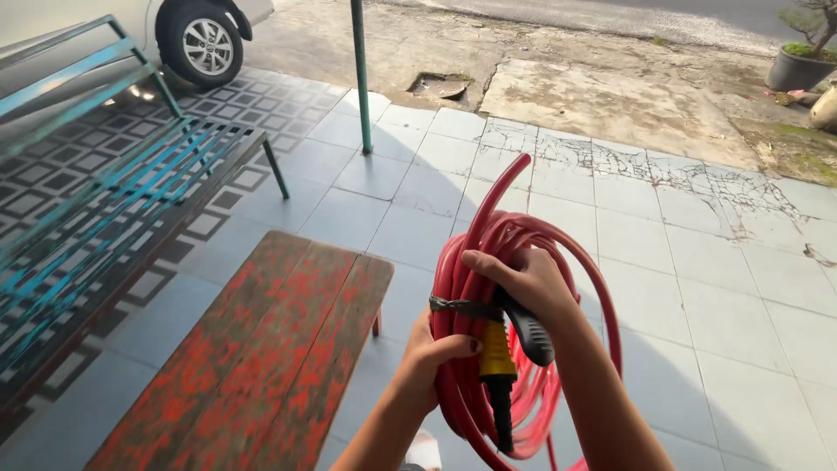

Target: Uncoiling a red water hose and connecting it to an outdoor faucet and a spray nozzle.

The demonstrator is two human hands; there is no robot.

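A coiled red hose (488, 240) hangs upright in front of me over the tiled floor. My left hand (427, 358) grips the coil's left side from below. Higher up, my right hand (527, 279) closes over the top of the coil, where a dark band (453, 306) ties the loops together. A spray nozzle with a black handle (530, 331) and a yellow and black barrel (499, 366) hangs down against the coil, just under my right hand.
A worn wooden bench with flaking red paint (261, 349) stands at lower left. Beyond it is a blue metal slatted bench (96, 209). A green pole (360, 78) rises from the tiles. A car wheel (202, 42) is at top left, a potted plant (802, 57) at top right.
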